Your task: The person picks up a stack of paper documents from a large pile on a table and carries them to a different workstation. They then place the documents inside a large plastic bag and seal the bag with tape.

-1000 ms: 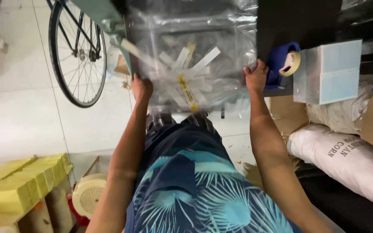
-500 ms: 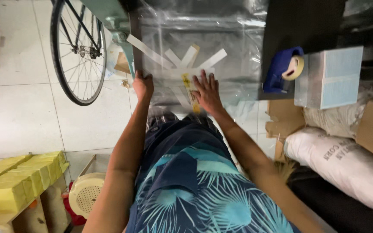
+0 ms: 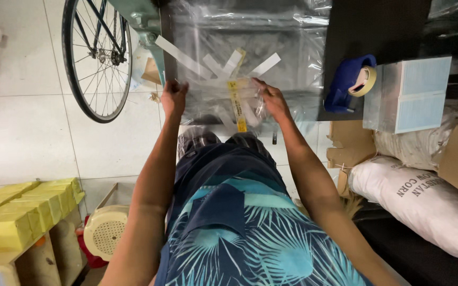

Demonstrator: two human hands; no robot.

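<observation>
Both arms were stretched out over the dark table [image 3: 377, 32], and the clear crinkled plastic wrapping [image 3: 245, 58] lay spread across it, criss-crossed with white tape strips [image 3: 178, 53] and one yellow strip [image 3: 237, 103] hanging off the near edge. The left hand [image 3: 173, 98] gripped the wrapping's near left edge, fingers closed on the film. The right hand [image 3: 271, 99] lay on the film just right of the yellow strip, fingers spread and pressing down; whether it pinched anything, I could not tell. To the right sat a blue tape dispenser [image 3: 348, 82], touching a pale blue boxy stack wrapped in film [image 3: 409, 95]. On the tiled floor at left stood a bicycle wheel [image 3: 96, 58]; white sacks [image 3: 420, 196] lay lower right.
</observation>
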